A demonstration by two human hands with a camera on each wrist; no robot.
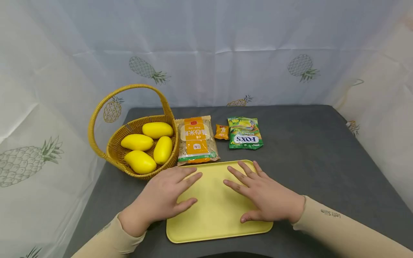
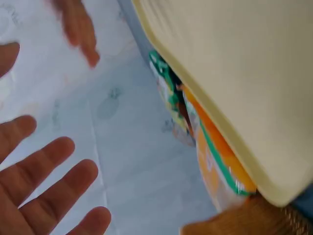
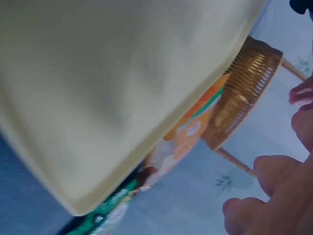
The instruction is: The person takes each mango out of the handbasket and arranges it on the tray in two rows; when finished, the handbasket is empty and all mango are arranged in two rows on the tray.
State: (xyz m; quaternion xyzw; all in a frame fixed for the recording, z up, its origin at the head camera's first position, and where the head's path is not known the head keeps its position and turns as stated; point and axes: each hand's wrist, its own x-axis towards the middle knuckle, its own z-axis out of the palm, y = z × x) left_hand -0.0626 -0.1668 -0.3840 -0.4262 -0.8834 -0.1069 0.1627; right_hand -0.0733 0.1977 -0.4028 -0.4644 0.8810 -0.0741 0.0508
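A yellow rectangular tray [image 1: 213,215] lies at the near middle of the dark table. My left hand [image 1: 169,195] hovers over its left side, fingers spread and holding nothing. Over the right side is my right hand [image 1: 262,195], also with spread fingers and nothing in it. In the left wrist view the left hand [image 2: 44,191] shows its fingertips apart from the tray [image 2: 244,73]. The right wrist view has the right hand [image 3: 276,196] beyond the edge of the tray [image 3: 98,98]. The tray's surface bears only soft shadows.
Left of the tray stands a wicker basket [image 1: 111,148] with a tall handle, holding several yellow mangoes [image 1: 138,161]. Behind the tray lie a bag of rice noodles [image 1: 195,139], a small orange packet [image 1: 222,132] and a green FOX'S candy bag [image 1: 245,132]. A pineapple-print cloth [image 1: 206,71] hangs behind.
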